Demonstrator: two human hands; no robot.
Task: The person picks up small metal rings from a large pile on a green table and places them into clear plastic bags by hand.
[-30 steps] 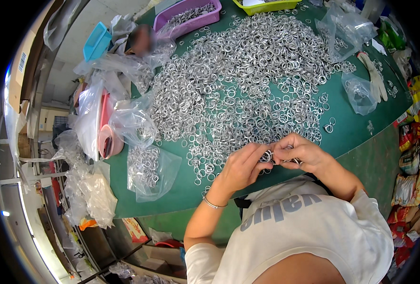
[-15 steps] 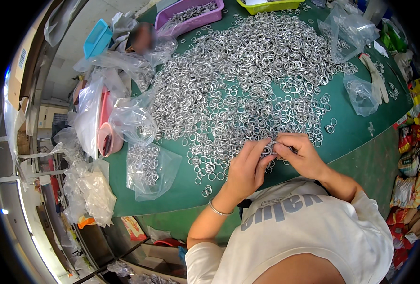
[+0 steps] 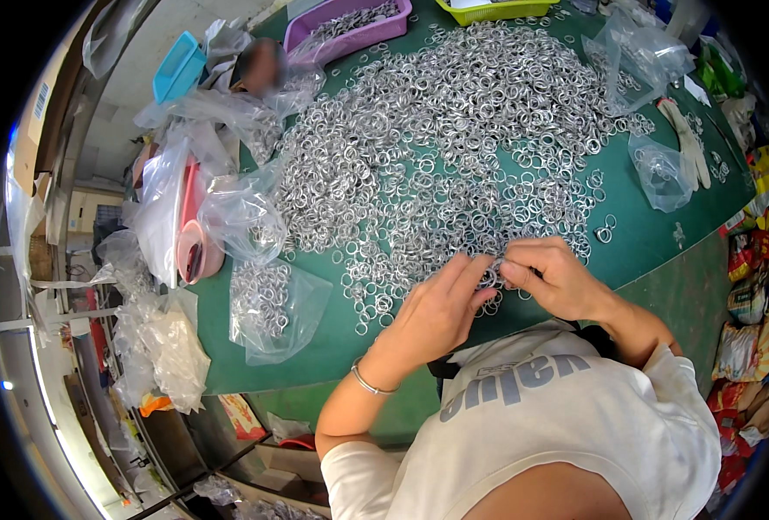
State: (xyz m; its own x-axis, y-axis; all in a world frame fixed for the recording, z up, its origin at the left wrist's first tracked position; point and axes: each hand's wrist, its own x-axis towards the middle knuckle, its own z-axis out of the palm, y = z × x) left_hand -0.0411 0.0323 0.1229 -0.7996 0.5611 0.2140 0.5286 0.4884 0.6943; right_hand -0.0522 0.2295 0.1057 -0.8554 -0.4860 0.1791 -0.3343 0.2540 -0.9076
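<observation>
A large heap of silvery metal rings (image 3: 488, 95) covers much of the green table (image 3: 341, 351), thinning out toward the near edge. At that near side my left hand (image 3: 441, 305) is closed, with several metal rings (image 3: 493, 276) between its thumb and fingers. Close against it on the right, my right hand (image 3: 551, 277) pinches at the same rings with thumb and forefinger. How many rings each hand has is partly hidden by the fingers. Loose rings lie on the table just beyond both hands.
Left of the heap lie a clear bag of rings (image 3: 267, 303), a pink cup (image 3: 201, 251) and plastic bags. A purple basket (image 3: 350, 33) and a yellow basket (image 3: 497, 10) stand at the back. To the right are a glove (image 3: 686, 143) and a small clear bag (image 3: 660, 173).
My left forearm and elbow have swung outward to the left, and the left hand has turned a little. The right hand stays nearly in place, with the rings still between the fingers.
</observation>
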